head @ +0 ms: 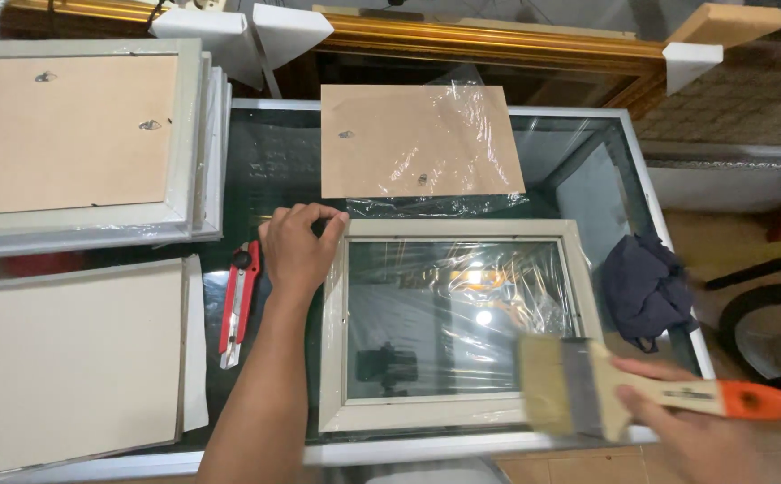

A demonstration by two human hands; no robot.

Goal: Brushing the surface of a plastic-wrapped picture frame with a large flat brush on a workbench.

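Note:
A pale grey picture frame [462, 414] wrapped in clear plastic lies face down on a glass tabletop. My left hand [296, 246] grips its upper left corner. My right hand [704, 430] holds a wide flat paintbrush [587, 387] with a wooden and orange handle; its bristles hover over the frame's lower right corner, blurred. Above the frame lies a brown backing board [417, 139] partly covered with plastic film.
A red utility knife [238, 305] lies left of my left forearm. A stack of wrapped frames [94, 134] sits at the upper left, a beige board [68, 358] at the lower left. A dark blue cloth [646, 287] rests by the table's right edge [668, 242].

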